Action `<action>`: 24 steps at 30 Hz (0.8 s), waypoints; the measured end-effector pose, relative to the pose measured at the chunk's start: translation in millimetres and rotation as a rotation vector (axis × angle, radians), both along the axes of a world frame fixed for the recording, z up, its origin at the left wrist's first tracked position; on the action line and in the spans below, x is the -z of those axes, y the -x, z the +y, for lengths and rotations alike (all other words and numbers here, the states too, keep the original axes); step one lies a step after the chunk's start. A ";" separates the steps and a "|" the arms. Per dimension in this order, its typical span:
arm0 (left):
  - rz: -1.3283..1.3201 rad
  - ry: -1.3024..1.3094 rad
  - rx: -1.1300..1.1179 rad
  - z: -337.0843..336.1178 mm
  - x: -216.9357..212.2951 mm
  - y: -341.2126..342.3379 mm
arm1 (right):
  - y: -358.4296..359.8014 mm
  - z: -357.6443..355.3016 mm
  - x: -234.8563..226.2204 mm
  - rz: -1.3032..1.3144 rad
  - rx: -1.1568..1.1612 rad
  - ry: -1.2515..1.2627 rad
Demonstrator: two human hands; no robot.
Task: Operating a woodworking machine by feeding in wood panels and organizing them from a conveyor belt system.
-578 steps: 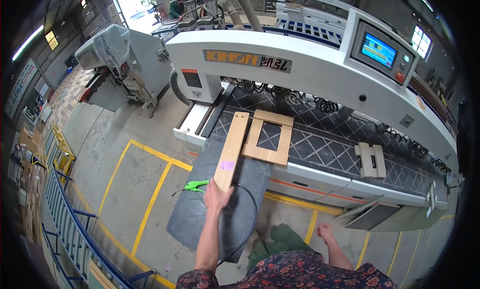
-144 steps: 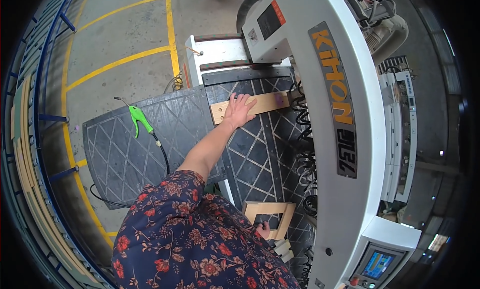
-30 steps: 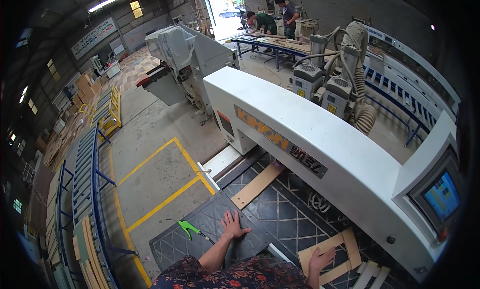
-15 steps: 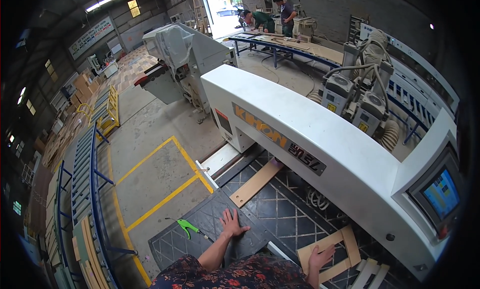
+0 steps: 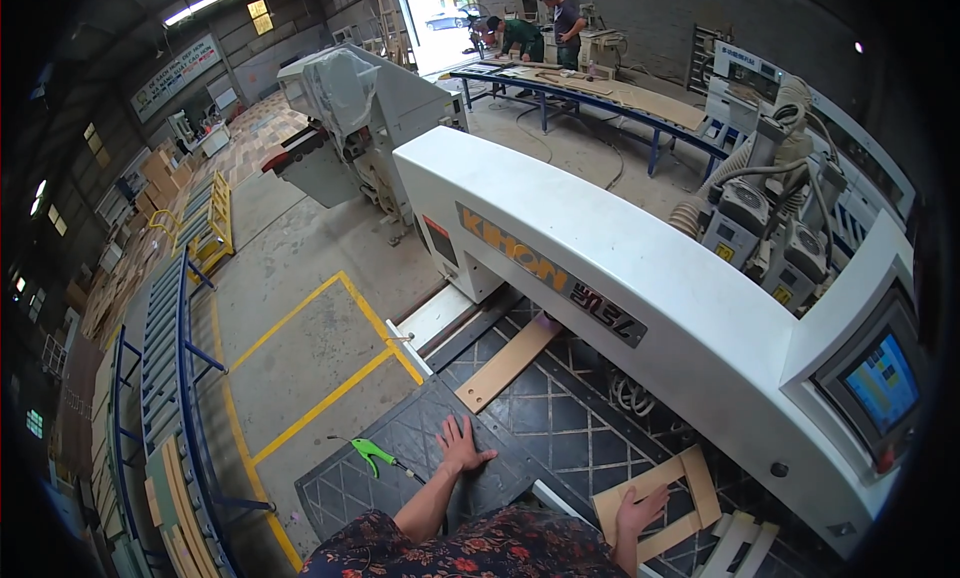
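Observation:
My left hand [image 5: 464, 446] lies flat with spread fingers on the dark, grooved machine bed [image 5: 400, 443]. Just beyond its fingertips is the near end of a long wooden board [image 5: 505, 366], with small holes at that end; its far end runs under the white machine beam [image 5: 600, 238]. A green air blow gun [image 5: 369, 452] rests on the bed to the left of this hand. My right hand [image 5: 640, 513], fingers stretched out and holding nothing, is over a rectangular wooden frame [image 5: 705, 488]. Whether it touches the frame I cannot tell.
A control screen [image 5: 882, 380] is mounted at the beam's right end. White slatted pieces [image 5: 742, 548] lie beside the wooden frame. Behind the beam stand motor heads [image 5: 738, 218] with hoses. A roller conveyor [image 5: 165, 338] runs along the left, and two people [image 5: 566, 33] stand at a far table.
The motor heads behind the beam have moved to the right. My view has shifted slightly; both hands keep their places.

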State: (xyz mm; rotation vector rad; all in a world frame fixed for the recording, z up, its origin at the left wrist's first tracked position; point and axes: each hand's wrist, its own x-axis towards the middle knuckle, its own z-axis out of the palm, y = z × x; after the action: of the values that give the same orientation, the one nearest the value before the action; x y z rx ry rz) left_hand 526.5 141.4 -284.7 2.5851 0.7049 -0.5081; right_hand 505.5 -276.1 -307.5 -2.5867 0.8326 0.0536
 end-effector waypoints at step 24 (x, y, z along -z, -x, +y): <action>-0.017 0.035 -0.007 1.0 7.0 -0.6 | 2.7 -5.5 -0.7 -0.038 0.001 -0.061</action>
State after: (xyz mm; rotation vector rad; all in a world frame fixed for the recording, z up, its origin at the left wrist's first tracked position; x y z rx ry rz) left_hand 527.0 142.4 -291.7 2.5508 0.6930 -0.4917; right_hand 502.8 -281.6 -306.8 -2.5226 0.8060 0.0292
